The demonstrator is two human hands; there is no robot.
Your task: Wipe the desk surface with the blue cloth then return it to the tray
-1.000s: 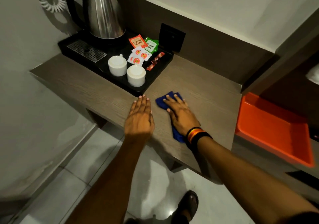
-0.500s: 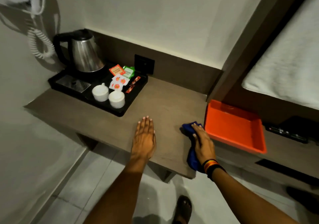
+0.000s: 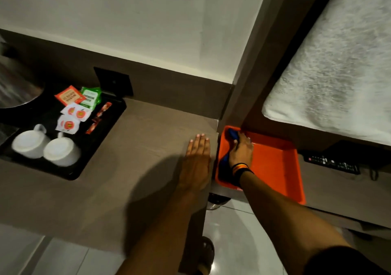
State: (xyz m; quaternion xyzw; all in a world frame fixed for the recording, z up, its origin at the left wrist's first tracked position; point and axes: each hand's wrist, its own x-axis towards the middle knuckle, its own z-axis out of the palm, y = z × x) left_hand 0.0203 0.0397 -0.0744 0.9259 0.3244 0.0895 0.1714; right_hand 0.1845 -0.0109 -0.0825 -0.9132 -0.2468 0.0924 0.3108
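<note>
Blue cloth (image 3: 232,134) under right hand (image 3: 241,150) in orange tray (image 3: 275,166), left hand (image 3: 197,160) flat on desk (image 3: 135,158)

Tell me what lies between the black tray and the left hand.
Only bare desk between black tray and left hand, in the head view.

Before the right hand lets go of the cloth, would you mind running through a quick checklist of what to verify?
1. Cloth inside the orange tray: ok, it lies along the tray's left side.
2. Right hand on the cloth: ok, pressing it from above; whether the fingers grip it, cannot tell.
3. Cloth fully within the rim: cannot tell, the wrist hides its near end.
4. Left hand out of the way: ok, flat on the desk beside the tray.
5. Desk wiped clean: cannot tell, the picture is dim and blurred.
6. Black tray with cups undisturbed: ok.
</note>
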